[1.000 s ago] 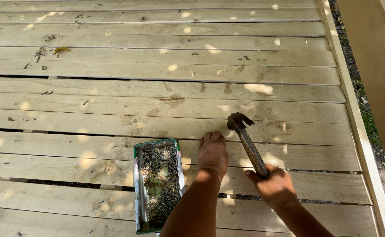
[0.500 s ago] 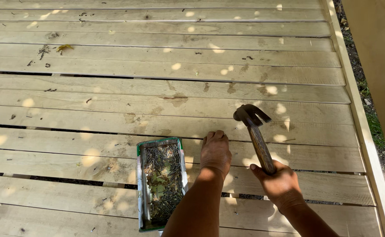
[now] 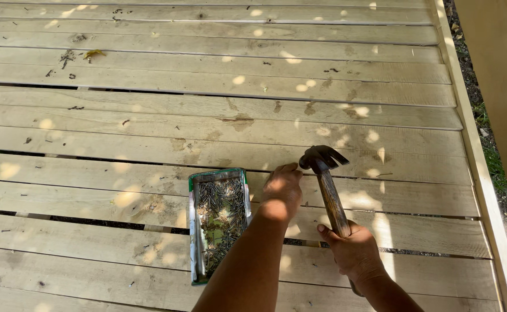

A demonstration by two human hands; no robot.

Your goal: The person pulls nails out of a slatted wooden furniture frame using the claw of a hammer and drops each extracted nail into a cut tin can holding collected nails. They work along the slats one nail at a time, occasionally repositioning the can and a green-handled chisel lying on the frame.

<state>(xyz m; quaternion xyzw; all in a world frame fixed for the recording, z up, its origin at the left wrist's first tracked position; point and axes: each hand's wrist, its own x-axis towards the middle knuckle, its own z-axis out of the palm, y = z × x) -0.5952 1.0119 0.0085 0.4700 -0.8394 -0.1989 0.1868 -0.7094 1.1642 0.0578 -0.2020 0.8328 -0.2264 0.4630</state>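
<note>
Head view: whatever the left hand [image 3: 281, 193] pinches against the board is hidden under its bunched fingers, so I cannot tell that grip's state. The deck [image 3: 149, 124] is pale planks with dark gaps, sun-dappled, edged by a rail at right. The right hand [image 3: 354, 251] is clamped on the hammer [image 3: 330, 193], its dark claw head just beside the left fingertips. A box [image 3: 219, 222] of nails lies left of the forearm.
</note>
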